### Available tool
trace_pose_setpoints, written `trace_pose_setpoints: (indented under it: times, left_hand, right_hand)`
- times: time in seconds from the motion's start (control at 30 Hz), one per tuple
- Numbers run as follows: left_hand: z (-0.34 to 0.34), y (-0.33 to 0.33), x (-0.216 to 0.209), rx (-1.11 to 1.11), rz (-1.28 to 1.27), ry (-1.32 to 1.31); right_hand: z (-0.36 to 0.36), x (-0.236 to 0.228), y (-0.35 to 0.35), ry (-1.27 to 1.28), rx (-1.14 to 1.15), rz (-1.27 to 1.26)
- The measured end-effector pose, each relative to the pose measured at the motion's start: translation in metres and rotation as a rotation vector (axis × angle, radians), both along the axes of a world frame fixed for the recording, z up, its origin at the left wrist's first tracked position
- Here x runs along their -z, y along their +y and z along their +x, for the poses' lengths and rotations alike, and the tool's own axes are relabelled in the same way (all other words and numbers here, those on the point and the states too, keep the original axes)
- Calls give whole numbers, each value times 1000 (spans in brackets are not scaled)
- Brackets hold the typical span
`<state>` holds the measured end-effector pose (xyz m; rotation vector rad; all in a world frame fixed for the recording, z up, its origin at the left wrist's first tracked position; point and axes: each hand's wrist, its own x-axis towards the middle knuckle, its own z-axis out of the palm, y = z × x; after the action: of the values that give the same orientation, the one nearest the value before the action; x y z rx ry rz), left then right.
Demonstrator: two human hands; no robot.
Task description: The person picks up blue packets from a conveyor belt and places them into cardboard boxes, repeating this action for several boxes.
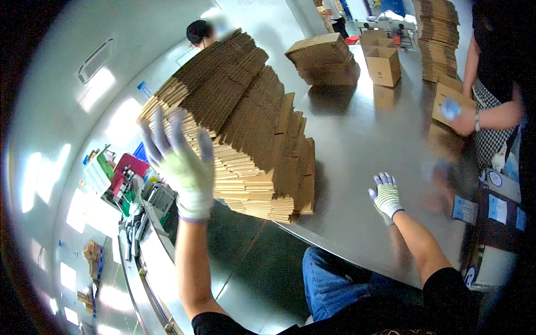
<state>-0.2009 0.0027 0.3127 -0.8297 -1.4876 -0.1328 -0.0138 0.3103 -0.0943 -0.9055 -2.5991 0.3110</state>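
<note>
I have the big stack (pixel 251 117) of flattened cardboard straight ahead and to my left, piled at the near edge of the steel table (pixel 357 151). It leans, its layers slanting up to the left, and the pale cut edges face my left side.

My left hand (pixel 184 164), gloved, is raised in front of those edges, fingers spread and palm unwrapped. It covers part of the stack's left side from this camera; whether the fingertips touch the cardboard, I cannot tell. The stack lies just beyond this hand and to its right.

My right hand (pixel 386 196), in a matching striped glove, is low over the table near its front edge, fingers extended and slightly parted. I cannot tell whether the palm presses on the metal. From here the stack is to the left, with bare tabletop between.

Farther back on the table I see a smaller stack (pixel 326 61), an open box (pixel 384 70) to its right, and a tall stack (pixel 438 39) beyond. On the right, a co-worker's hand (pixel 462 121) is at a carton (pixel 443 96); motion blur hides the grip.
</note>
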Motion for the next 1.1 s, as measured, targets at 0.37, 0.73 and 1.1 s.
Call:
trace_pose_setpoints:
  times: [0.37, 0.73, 1.1]
  left_hand:
    - [-59, 81, -78, -113, 323, -511]
    - [-25, 95, -82, -119, -79, 198]
    - [141, 84, 38, 999, -387, -629]
  right_hand:
    - [3, 13, 5, 63, 12, 71]
    - [-2, 0, -7, -3, -7, 43]
    - [18, 15, 22, 514, 133, -517]
